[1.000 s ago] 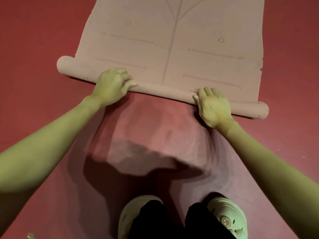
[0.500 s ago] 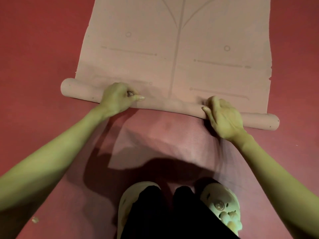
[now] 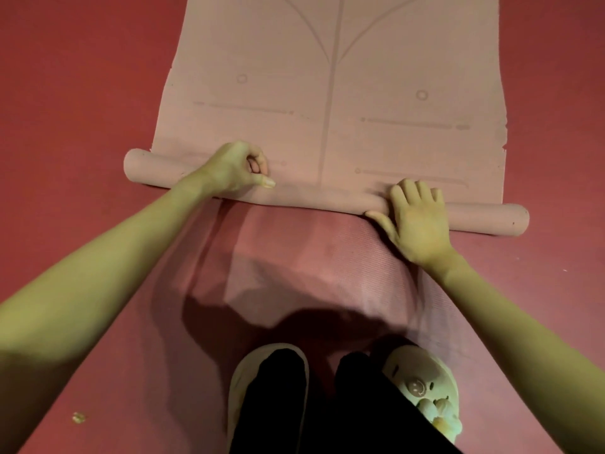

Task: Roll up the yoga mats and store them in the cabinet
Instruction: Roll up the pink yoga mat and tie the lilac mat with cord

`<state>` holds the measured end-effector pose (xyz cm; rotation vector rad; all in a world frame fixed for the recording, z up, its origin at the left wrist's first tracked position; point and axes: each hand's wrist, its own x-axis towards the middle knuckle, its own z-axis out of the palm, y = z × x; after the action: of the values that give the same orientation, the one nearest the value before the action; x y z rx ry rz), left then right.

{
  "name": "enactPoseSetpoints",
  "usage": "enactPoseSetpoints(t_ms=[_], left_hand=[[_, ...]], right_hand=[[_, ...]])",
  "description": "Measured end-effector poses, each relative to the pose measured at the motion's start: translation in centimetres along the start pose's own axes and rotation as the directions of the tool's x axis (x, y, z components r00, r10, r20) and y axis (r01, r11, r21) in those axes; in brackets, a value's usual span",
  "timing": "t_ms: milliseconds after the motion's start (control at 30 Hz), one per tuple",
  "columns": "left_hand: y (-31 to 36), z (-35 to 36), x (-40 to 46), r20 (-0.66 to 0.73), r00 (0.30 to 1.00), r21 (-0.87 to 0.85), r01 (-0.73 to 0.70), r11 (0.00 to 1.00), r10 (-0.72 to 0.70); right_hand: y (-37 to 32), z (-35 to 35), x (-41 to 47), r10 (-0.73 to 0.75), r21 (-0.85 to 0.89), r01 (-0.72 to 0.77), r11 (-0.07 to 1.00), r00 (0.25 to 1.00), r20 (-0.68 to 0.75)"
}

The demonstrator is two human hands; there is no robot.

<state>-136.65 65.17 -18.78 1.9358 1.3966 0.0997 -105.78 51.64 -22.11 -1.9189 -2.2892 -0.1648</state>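
2 pale clogs (image 3: 425, 393) (with charms) stand on red floor (image 3: 65, 93); small scrap (image 3: 78, 417) lies nearby.

- I lose the mat (image 3: 327, 93) at the top edge; its far end is out of frame.
- The left grip (image 3: 234, 170) has its fingertips curled under, so I can't tell whether they touch the roll (image 3: 314, 194).
- Both arms run off the frame's sides.
- The left shoe (image 3: 242, 385) is mostly hidden by a black trouser leg (image 3: 271, 404).
- A small speck (image 3: 78, 417) on the floor (image 3: 65, 93) is too small to identify.
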Motion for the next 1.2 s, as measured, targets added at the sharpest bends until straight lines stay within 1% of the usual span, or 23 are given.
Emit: enactPoseSetpoints(t_ms=[33, 67, 100, 133, 167, 200, 267, 333, 467, 533, 633, 667, 733, 833, 867, 933, 1033, 1100, 1200], left_hand=[[0.0, 0.2, -0.4, -0.059, 0.997, 0.029, -0.048, 0.998, 0.05], [-0.1, 0.7, -1.0, -0.145, 0.981, 0.076, -0.12, 0.99, 0.13], [-0.3, 1.3, -1.7, -0.233, 0.949, 0.139, -0.186, 0.973, 0.215], [-0.4, 2.0, -2.6, -0.296, 0.914, 0.211, -0.221, 0.952, 0.278], [-0.6, 2.7, -3.4, -0.334, 0.89, 0.28, -0.222, 0.934, 0.312], [-0.7, 3.2, -4.0, -0.349, 0.88, 0.331, -0.206, 0.921, 0.322], [-1.0, 3.9, -4.8, -0.342, 0.876, 0.391, -0.196, 0.899, 0.339], [-1.3, 3.7, -4.5, -0.299, 0.879, 0.41, -0.233, 0.882, 0.371], [-1.5, 1.9, -2.0, -0.205, 0.903, 0.341, -0.296, 0.892, 0.378], [-1.4, 1.1, -0.7, -0.177, 0.93, 0.245, -0.276, 0.929, 0.323], [-1.5, 0.6, 1.0, -0.138, 0.977, 0.106, -0.149, 0.983, 0.163], [-1.5, 0.6, 1.4, -0.158, 0.978, 0.079, -0.123, 0.989, 0.135], [-1.5, 0.6, 1.8, -0.227, 0.966, 0.033, -0.122, 0.992, 0.126], [-1.6, 0.2, 2.3, -0.226, 0.965, 0.01, -0.135, 0.991, 0.134], [-1.5, 0.2, 2.4, -0.233, 0.962, 0.025, -0.137, 0.99, 0.139], [-1.0, 0.6, 2.2, -0.295, 0.938, 0.104, -0.16, 0.982, 0.184], [-0.6, 1.9, 0.9, -0.39, 0.847, 0.281, -0.265, 0.922, 0.362], [-1.0, 2.2, 0.0, -0.384, 0.822, 0.375, -0.279, 0.884, 0.422], [-1.7, 2.3, -0.8, -0.296, 0.847, 0.511, -0.251, 0.822, 0.443]], right_hand=[[0.2, 0.1, 0.5, -0.029, -0.002, 0.029, 1.0, 1.0, 0.007], [0.3, 0.1, 1.0, -0.048, -0.003, 0.048, 0.999, 0.999, 0.012], [0.4, 0.2, 1.4, -0.062, -0.007, 0.062, 0.998, 0.998, 0.014], [0.5, 0.2, 1.7, -0.073, -0.009, 0.073, 0.997, 0.997, 0.017], [0.6, 0.3, 2.0, -0.082, -0.004, 0.082, 0.997, 0.996, 0.021], [0.8, 0.4, 2.2, -0.086, 0.008, 0.086, 0.996, 0.996, 0.023], [1.1, 0.6, 2.6, -0.094, 0.033, 0.093, 0.995, 0.995, 0.031], [1.3, 0.7, 2.9, -0.089, 0.055, 0.086, 0.995, 0.994, 0.06], [1.3, 0.9, 3.3, 0.01, 0.113, -0.025, 0.993, 0.992, 0.125], [0.8, 0.9, 3.8, 0.023, 0.151, -0.039, 0.988, 0.994, 0.104], [-0.1, 0.8, 4.4, 0.064, 0.185, -0.07, 0.98, 0.997, 0.042], [-0.2, 0.8, 4.4, 0.075, 0.178, -0.078, 0.981, 0.997, 0.024], [0.0, 1.0, 4.2, 0.055, 0.163, -0.054, 0.985, 0.998, -0.003], [0.4, 1.0, 4.3, -0.035, 0.14, 0.039, 0.989, 0.999, -0.025], [0.5, 0.9, 4.6, -0.056, 0.122, 0.06, 0.991, 0.998, -0.032], [0.7, 0.9, 5.4, -0.099, 0.073, 0.102, 0.992, 0.994, -0.044], [0.9, 0.8, 6.3, -0.136, 0.028, 0.137, 0.99, 0.991, -0.007], [1.1, 0.8, 6.6, -0.144, 0.046, 0.142, 0.989, 0.989, 0.032], [1.3, 0.4, 7.5, -0.134, 0.142, 0.118, 0.983, 0.984, 0.117]])
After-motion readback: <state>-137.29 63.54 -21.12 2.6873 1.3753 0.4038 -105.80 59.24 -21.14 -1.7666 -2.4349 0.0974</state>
